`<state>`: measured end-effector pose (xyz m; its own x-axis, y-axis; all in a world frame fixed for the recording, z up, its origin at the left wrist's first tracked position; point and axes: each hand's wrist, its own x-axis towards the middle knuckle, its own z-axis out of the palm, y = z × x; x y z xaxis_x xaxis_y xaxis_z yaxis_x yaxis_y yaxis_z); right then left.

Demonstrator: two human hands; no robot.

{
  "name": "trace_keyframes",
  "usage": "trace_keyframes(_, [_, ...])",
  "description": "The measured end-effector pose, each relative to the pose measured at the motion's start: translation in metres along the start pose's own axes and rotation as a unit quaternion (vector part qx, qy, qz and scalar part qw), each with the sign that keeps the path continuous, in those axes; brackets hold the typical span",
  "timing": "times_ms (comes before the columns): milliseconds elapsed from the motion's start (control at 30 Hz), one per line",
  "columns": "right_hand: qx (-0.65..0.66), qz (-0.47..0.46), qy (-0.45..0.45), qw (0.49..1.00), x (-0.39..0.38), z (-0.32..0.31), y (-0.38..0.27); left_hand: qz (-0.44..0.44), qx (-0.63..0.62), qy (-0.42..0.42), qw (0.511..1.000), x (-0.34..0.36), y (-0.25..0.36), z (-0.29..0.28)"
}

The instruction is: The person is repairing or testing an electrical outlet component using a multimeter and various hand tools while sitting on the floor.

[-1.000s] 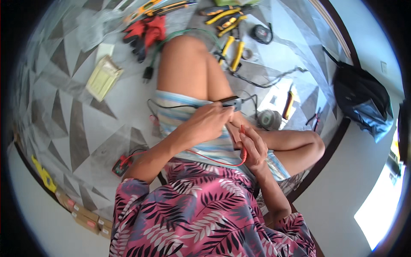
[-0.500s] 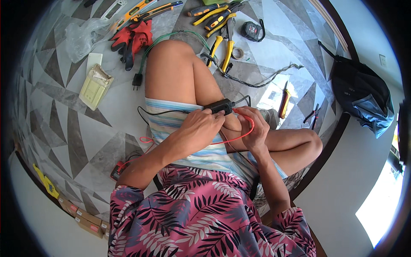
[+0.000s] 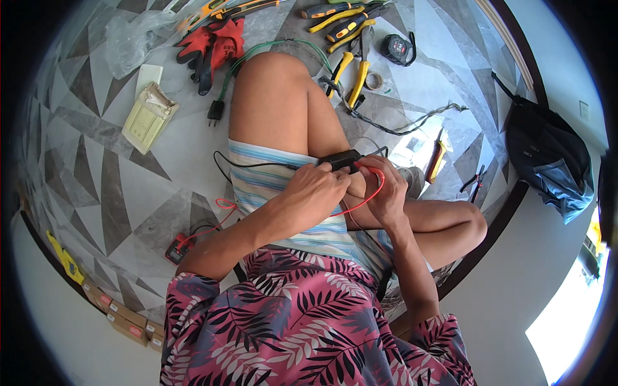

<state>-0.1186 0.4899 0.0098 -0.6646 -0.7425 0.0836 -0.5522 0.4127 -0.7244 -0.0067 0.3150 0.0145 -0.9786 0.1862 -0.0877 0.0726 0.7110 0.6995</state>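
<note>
A black power adapter (image 3: 340, 160) rests over my thigh, with black cords at both ends. My left hand (image 3: 318, 190) is closed, its fingers gripping the near side of the adapter. At the adapter's right end, my right hand (image 3: 386, 192) pinches a red test probe; its tip is hidden at this angle. From it the red lead (image 3: 353, 209) loops down, passes under my left hand and runs to a red multimeter (image 3: 176, 249) on the floor beside my left forearm.
Beyond my knee lie red-black gloves (image 3: 222, 48), yellow-handled pliers (image 3: 360, 80), a tape measure (image 3: 397, 49) and a tape roll (image 3: 373, 81). A black plug (image 3: 215, 110) and a torn cream box (image 3: 150, 119) lie left. Right are a yellow-red tool (image 3: 436, 157), small pliers (image 3: 475, 182) and a black bag (image 3: 547, 141).
The view has shifted, so floor items appear farther right and slightly higher. Both hands stay at the adapter, and my left fingers have curled in more along its near side.
</note>
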Motion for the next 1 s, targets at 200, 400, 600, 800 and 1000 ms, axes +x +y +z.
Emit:
trace_keyframes(200, [-0.01,0.01,-0.032,0.999,0.004,0.003,-0.006,-0.01,0.042,0.025,0.999,-0.007,0.001,0.007])
trace_keyframes(400, [0.168,0.157,-0.102,0.968,-0.014,0.003,0.024,0.017,-0.037,0.036,0.999,-0.003,0.005,0.01])
trace_keyframes(600, [-0.04,0.008,-0.044,0.998,-0.008,0.002,0.016,-0.007,0.078,0.084,0.993,-0.001,0.014,0.03])
trace_keyframes(800, [-0.014,0.03,-0.056,0.998,-0.008,0.008,0.015,-0.015,0.095,0.083,0.992,-0.002,0.01,0.04])
trace_keyframes(1000, [0.016,0.038,-0.054,0.998,-0.007,0.011,0.014,-0.01,0.09,0.114,0.989,0.002,0.006,0.045])
